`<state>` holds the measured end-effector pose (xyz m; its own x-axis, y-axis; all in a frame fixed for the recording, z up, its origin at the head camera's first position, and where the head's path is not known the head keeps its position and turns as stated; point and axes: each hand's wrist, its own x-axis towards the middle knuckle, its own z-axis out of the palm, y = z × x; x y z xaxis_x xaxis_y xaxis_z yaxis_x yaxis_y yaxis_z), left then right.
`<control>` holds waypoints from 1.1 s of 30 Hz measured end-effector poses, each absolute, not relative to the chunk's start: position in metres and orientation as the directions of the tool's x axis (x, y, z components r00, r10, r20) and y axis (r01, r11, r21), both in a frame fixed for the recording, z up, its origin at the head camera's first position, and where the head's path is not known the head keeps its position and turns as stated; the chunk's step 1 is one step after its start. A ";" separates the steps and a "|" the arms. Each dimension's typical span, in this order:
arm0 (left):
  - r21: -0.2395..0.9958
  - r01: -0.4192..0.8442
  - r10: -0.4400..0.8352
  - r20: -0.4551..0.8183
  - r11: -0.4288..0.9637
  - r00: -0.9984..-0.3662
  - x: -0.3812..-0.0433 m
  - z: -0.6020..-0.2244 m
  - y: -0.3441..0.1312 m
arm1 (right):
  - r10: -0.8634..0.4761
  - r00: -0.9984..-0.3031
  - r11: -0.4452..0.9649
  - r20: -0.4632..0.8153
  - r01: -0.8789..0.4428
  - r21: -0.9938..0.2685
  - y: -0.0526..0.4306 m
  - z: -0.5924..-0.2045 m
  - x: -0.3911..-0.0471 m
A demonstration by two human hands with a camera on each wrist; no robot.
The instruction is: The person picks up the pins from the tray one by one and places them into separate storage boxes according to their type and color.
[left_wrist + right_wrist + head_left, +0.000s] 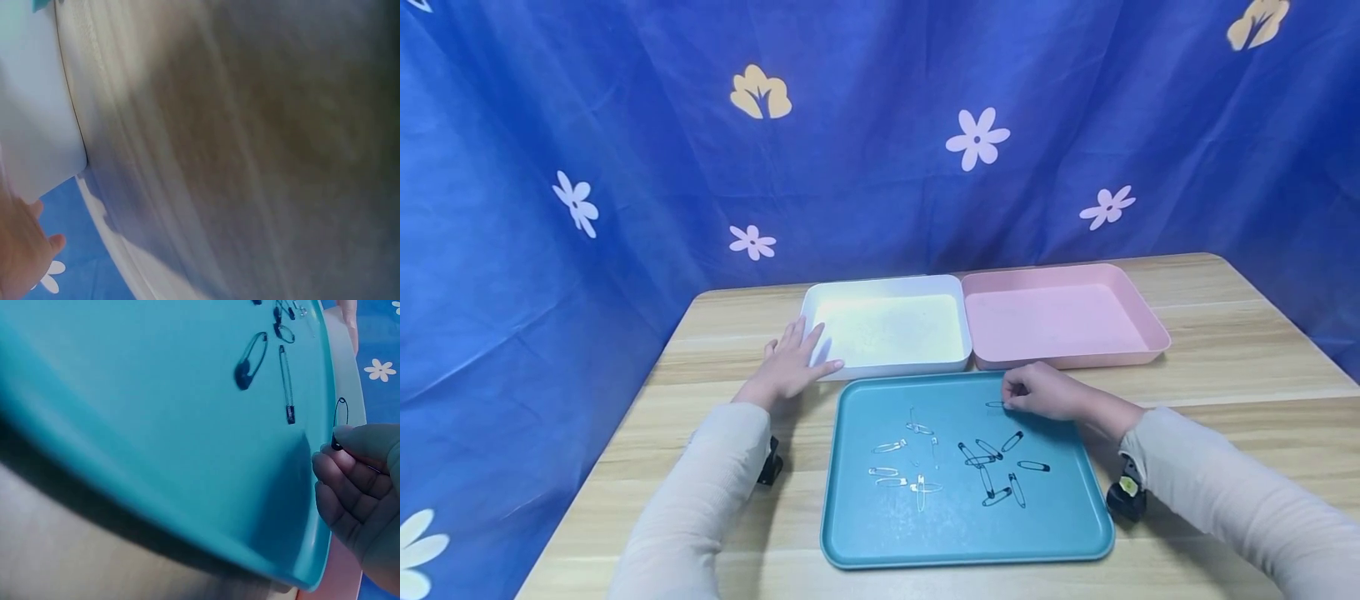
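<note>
Blue curtain (850,187) spans the back, printed with white flowers and cream plant shapes. Wood-grain table (793,492) in front of it. Teal tray (925,537) sits nearest the person, long side facing them. White bin (898,325) and pink bin (1060,317) stand side by side just beyond its far edge, white on the left, pink on the right. Person's pale left sleeve (700,492) and right sleeve (1232,487) come in from the near side. Left hand (786,362) is at the white bin's near left corner, fingers spread and straight over the left rim, thumb out along the near side; holds nothing. Right hand (1047,392) is over the teal tray's far right part, thumb and index pinching one pin, other fingers curled in. Small black wrist unit (1127,492) on the right arm, a matching one on the left. Pins last: the pinched safety pin (341,419) is black, loop end sticking out past the thumb; height above the tray, can't tell. Loose black safety pins (1033,466) lie right of the tray's middle, some overlapping; silver safety pins (891,482) lie scattered left of them.
</note>
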<state>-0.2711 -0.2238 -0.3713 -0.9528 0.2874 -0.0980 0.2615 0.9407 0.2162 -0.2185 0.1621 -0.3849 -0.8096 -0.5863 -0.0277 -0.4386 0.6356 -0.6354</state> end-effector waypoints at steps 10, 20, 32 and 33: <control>0.239 0.248 0.276 -0.092 0.939 -0.957 -0.269 -0.374 -0.225 | -0.550 -0.834 0.607 0.044 -0.436 -0.665 0.149 -0.377 -0.224; 0.293 0.225 0.262 -0.096 0.929 -0.960 -0.268 -0.374 -0.224 | -0.474 -0.873 0.554 0.115 -0.397 -0.732 0.134 -0.371 -0.232; 0.342 0.182 0.234 -0.118 0.922 -0.965 -0.270 -0.377 -0.224 | -0.404 -0.909 0.466 0.105 -0.304 -0.831 0.123 -0.369 -0.246; 0.346 0.176 0.230 -0.121 0.922 -0.966 -0.270 -0.377 -0.224 | -0.400 -0.910 0.460 0.104 -0.298 -0.836 0.122 -0.369 -0.247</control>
<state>-0.2705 -0.2237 -0.3768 -0.9656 0.2299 -0.1212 0.1760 0.9216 0.3458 -0.2469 0.1218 -0.3693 -0.9105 -0.4003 0.1041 -0.2979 0.4601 -0.8364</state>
